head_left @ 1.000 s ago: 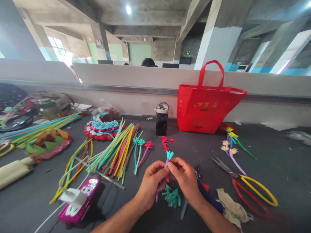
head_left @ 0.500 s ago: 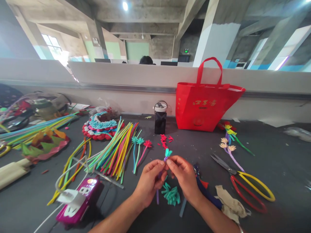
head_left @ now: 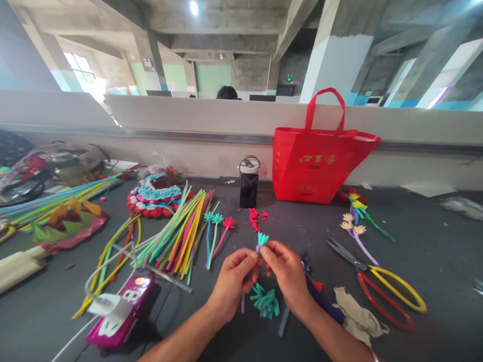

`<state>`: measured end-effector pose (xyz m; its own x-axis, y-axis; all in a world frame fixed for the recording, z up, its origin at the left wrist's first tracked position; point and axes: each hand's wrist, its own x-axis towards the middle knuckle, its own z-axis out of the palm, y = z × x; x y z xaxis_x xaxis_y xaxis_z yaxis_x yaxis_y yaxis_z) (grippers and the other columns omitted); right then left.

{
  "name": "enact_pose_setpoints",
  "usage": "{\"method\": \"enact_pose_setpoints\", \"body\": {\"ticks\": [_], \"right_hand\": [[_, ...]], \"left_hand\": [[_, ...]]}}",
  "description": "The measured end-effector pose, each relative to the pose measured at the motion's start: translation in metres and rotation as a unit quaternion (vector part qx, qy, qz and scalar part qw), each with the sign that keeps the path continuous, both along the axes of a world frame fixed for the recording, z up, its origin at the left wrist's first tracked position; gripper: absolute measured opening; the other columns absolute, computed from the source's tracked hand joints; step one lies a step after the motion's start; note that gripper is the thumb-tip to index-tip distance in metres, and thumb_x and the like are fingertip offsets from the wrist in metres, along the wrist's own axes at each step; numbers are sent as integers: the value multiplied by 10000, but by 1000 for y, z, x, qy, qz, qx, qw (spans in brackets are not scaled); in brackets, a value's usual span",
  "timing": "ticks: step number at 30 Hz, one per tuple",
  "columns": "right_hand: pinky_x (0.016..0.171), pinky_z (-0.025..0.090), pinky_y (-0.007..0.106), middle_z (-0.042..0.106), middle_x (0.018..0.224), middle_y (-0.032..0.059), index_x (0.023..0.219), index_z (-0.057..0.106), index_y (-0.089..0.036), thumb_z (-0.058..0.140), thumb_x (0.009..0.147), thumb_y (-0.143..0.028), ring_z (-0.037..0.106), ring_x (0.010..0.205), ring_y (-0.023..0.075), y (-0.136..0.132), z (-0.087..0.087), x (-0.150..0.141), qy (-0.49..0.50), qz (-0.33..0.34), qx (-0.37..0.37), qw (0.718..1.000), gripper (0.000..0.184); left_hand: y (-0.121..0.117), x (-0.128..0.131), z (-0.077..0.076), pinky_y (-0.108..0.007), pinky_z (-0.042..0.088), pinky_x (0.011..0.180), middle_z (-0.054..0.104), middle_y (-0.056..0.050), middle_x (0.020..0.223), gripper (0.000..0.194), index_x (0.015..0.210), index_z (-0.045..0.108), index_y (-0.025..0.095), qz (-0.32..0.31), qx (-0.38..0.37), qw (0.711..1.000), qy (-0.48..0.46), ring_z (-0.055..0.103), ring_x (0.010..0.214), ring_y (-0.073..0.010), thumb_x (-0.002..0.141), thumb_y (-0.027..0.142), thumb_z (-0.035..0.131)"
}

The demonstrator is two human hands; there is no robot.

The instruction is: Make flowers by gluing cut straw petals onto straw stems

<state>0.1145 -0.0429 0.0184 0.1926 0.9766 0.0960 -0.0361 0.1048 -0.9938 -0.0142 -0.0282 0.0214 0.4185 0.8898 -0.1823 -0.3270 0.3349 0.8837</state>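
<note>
Between my hands is a small pipe-cleaner flower (head_left: 262, 239) with teal petals on a purple stem. My left hand (head_left: 237, 279) is closed on the purple stem, whose lower end (head_left: 243, 303) shows beneath the fingers. The thumb and forefinger of my right hand (head_left: 284, 266) pinch the base of the teal petals. Just below my hands lies a pile of short teal pipe-cleaner pieces (head_left: 266, 300). Short red pieces (head_left: 255, 220) lie beyond the flower. Finished flowers, two teal (head_left: 217, 219) and one red (head_left: 228, 223), rest to the left.
Open-bladed scissors (head_left: 370, 266) with red and yellow handles lie at right, near a beige cloth (head_left: 358, 314). Bundled pipe cleaners (head_left: 184, 229) and a purple power strip (head_left: 124, 311) are at left. A black bottle (head_left: 249, 190) and a red bag (head_left: 313, 163) stand at the back.
The teal petals have tilted slightly to the right between my fingers, and the purple stem's lower end has shifted a little left. Both hands keep their grip.
</note>
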Motion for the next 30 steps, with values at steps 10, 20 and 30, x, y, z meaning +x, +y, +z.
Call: {"method": "enact_pose_setpoints", "body": {"ticks": [10,20,30], "right_hand": [[499,418,211,618,712,-7,904,691,-190,661,828,-431,512,591,114,1,-7,2,51,54,8,997,254],[484,408,215,558,654,-37,930,666,-201,642,854,-434,475,557,106,2,-15,1,95,18,1,995,246],[489,365,221,464,548,-60,821,628,-193,534,907,-378,433,498,97,2,-15,4,30,-34,16,999,225]], "left_hand": [[0,0,1,-206,110,397,468,58,484,301,722,557,157,9,3,1000,-7,244,391,-29,799,421,677],[1,-3,-1,-190,124,399,465,53,513,277,777,596,142,19,0,1000,-11,257,411,-27,823,407,660],[3,-3,-2,-194,129,400,461,49,515,285,778,622,142,42,1,999,1,272,414,-30,827,421,654]]}}
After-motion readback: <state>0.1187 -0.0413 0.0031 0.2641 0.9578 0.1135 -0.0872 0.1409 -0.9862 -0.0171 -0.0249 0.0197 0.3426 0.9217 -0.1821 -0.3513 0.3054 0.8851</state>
